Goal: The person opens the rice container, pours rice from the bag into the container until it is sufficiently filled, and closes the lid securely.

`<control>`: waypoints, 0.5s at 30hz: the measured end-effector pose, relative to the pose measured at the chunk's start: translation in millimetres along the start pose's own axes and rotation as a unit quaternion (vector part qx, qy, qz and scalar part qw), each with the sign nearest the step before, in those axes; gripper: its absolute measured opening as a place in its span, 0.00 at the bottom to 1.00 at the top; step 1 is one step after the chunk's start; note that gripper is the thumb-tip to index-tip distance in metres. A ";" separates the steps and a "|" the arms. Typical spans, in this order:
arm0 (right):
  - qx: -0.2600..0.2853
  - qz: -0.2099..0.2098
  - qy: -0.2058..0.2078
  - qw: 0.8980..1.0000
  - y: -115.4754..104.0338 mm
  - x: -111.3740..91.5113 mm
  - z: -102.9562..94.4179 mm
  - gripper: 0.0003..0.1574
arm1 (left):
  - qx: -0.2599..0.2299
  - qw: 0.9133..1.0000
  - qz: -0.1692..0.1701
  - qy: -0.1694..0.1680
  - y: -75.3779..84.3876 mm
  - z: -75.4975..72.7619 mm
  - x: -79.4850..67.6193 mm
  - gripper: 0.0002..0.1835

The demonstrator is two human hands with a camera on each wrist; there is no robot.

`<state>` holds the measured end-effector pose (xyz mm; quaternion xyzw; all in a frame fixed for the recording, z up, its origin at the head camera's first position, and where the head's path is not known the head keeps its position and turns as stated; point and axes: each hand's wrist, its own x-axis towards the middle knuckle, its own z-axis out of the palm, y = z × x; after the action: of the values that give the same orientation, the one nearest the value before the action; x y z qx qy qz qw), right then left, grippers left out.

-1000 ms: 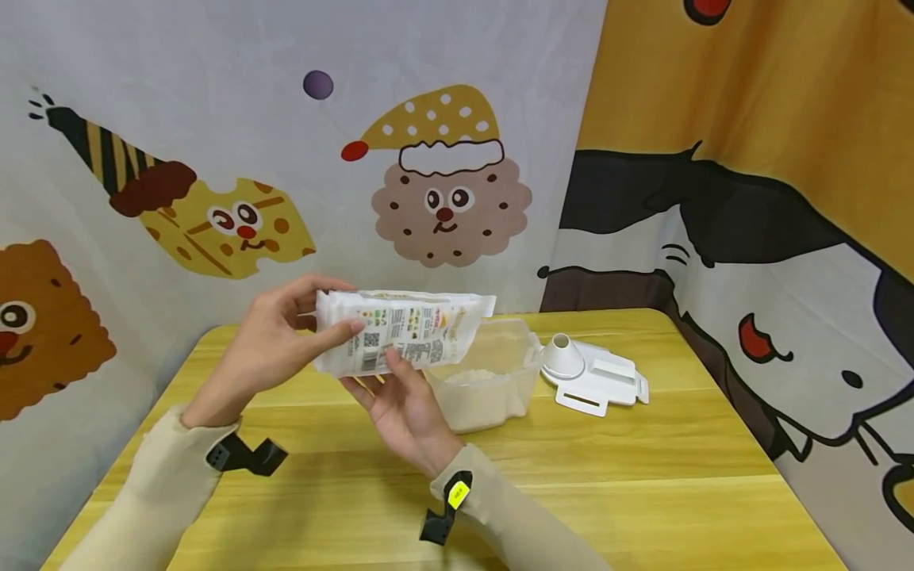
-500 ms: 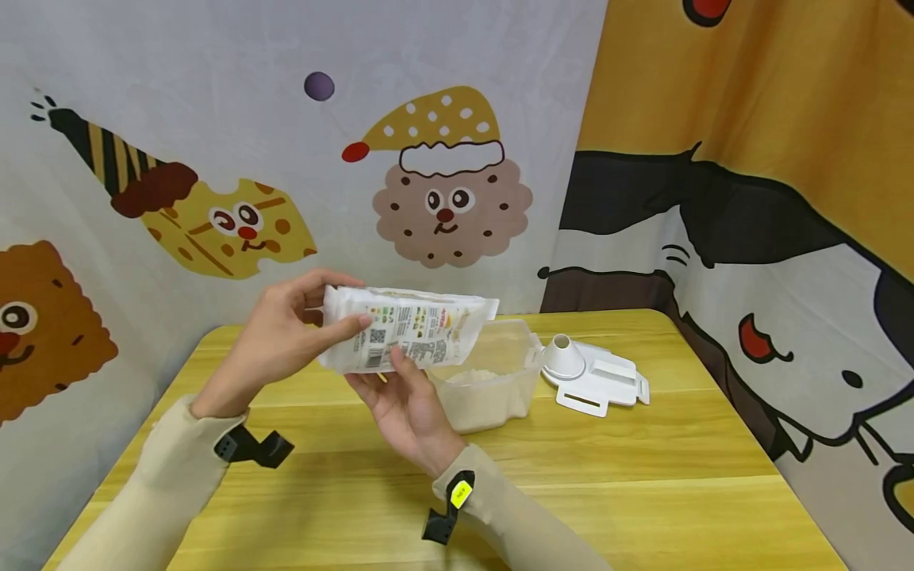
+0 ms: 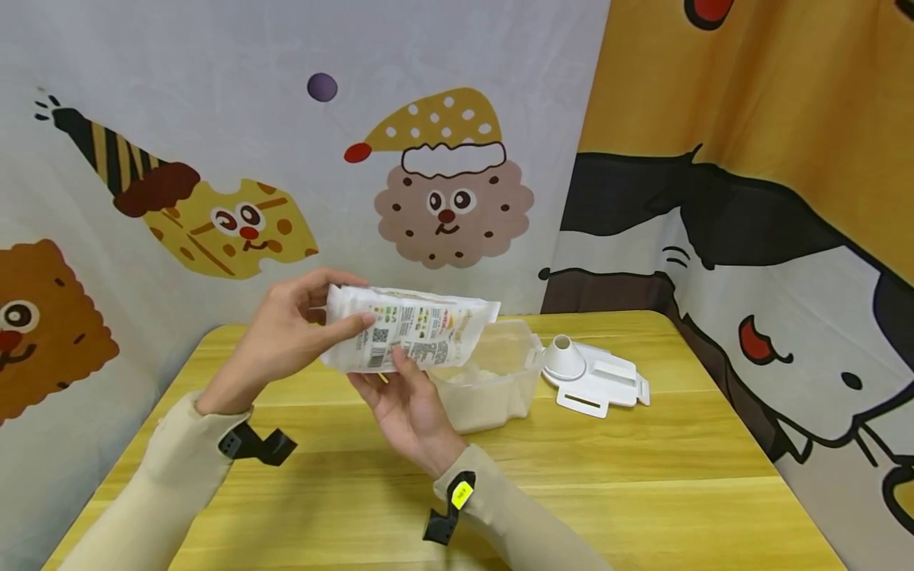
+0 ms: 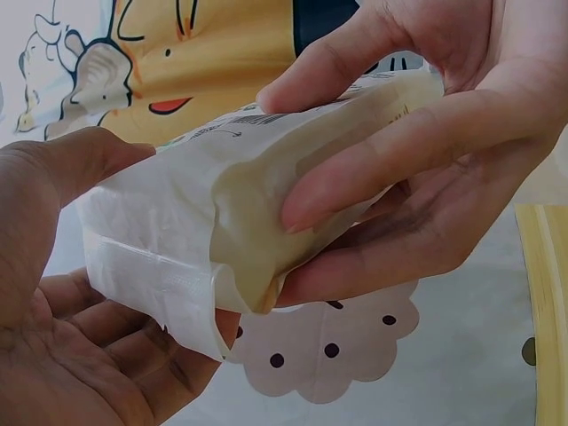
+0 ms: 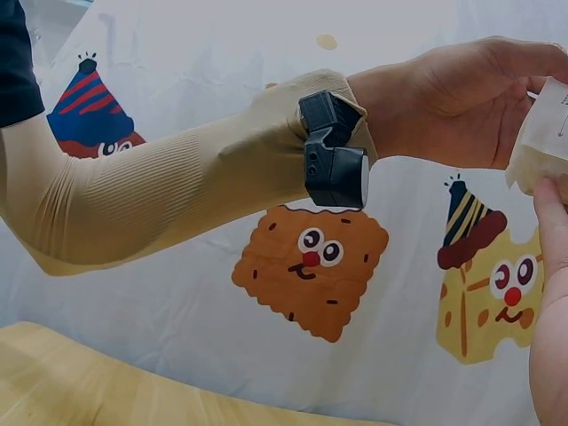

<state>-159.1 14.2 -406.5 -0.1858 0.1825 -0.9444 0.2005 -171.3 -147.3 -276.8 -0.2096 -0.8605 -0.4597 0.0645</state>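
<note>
A white printed pouch (image 3: 407, 329) lies on its side in the air, its right end over a clear plastic box (image 3: 493, 400). My left hand (image 3: 289, 329) grips the pouch's left end, thumb across the printed face. From below, my right hand (image 3: 410, 412) holds it with the thumb on the front. In the left wrist view, the right hand's fingers (image 4: 382, 169) spread along the pouch's folded underside. White loose contents (image 3: 474, 377) partly fill the box. The right wrist view shows only a corner of the pouch (image 5: 543, 146).
Right of the box, a white lid (image 3: 603, 373) with a cone-shaped spout (image 3: 564, 357) lies on the wooden table (image 3: 643, 492). Behind the table hangs a cartoon-print curtain (image 3: 286, 143). Black cameras are strapped to both wrists.
Both hands and the pouch have shifted slightly right and up, the left hand most. The grip stays the same; box and lid have not moved.
</note>
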 end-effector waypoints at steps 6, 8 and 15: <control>0.001 0.001 0.002 1.000 0.2 -0.5 1.1 0.26 | -0.001 1.000 -0.001 0.001 -0.8 0.1 0.6 0.19; 0.000 0.002 0.002 1.000 0.1 -0.6 1.5 0.26 | 0.000 1.000 0.001 0.002 -0.9 0.3 0.9 0.19; -0.002 0.000 0.010 1.000 -1.9 -1.4 0.9 0.25 | 0.002 1.000 0.004 0.003 0.1 1.4 2.1 0.19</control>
<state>-158.1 16.2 -405.3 -0.1768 0.1863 -0.9458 0.1988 -173.0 -145.5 -276.9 -0.2121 -0.8605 -0.4580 0.0692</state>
